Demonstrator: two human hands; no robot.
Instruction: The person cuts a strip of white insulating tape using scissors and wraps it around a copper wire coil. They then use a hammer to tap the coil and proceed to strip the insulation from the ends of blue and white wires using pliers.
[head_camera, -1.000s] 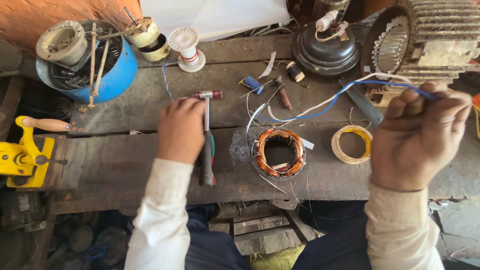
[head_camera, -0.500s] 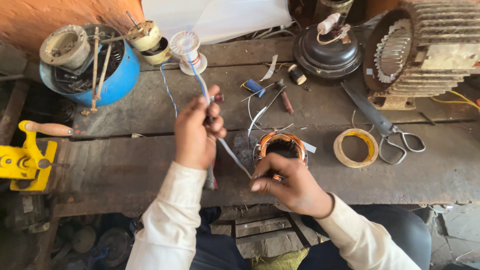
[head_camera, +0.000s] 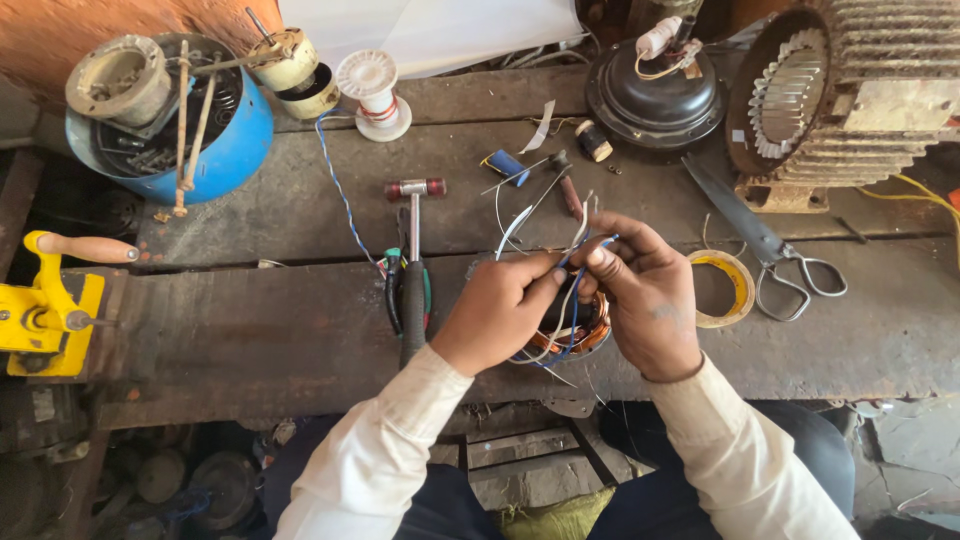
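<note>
Wooden workbench (head_camera: 250, 330), scarred and gapped; large finned motor housing (head_camera: 860, 90) far right, cut off by the frame edge, so its full shape is unknown; blue bucket (head_camera: 215, 150) of parts far left. Near centre, the copper-wound coil (head_camera: 570, 335) lies on the bench, mostly covered by both hands; its winding state cannot be judged. Left hand (head_camera: 500, 310) has fingers pressed together, pinching the thin wire leads (head_camera: 565, 300) just above the coil; right hand (head_camera: 645, 290) pinches the same bundle from the right, a blue strand (head_camera: 598, 243) looped over its fingertip. Risks, as I judge them: a hard pull could snap a lead at the coil or scrape its enamel; loose white strands fanning upward could tangle or get crossed with the wrong partner; the coil, unclamped, could slide toward the near edge. Hammer (head_camera: 413, 260) lies just left of the left hand; scissors (head_camera: 780, 260) and yellow tape roll (head_camera: 725, 288) sit right. Exact strand count is too fine to tell.
</note>
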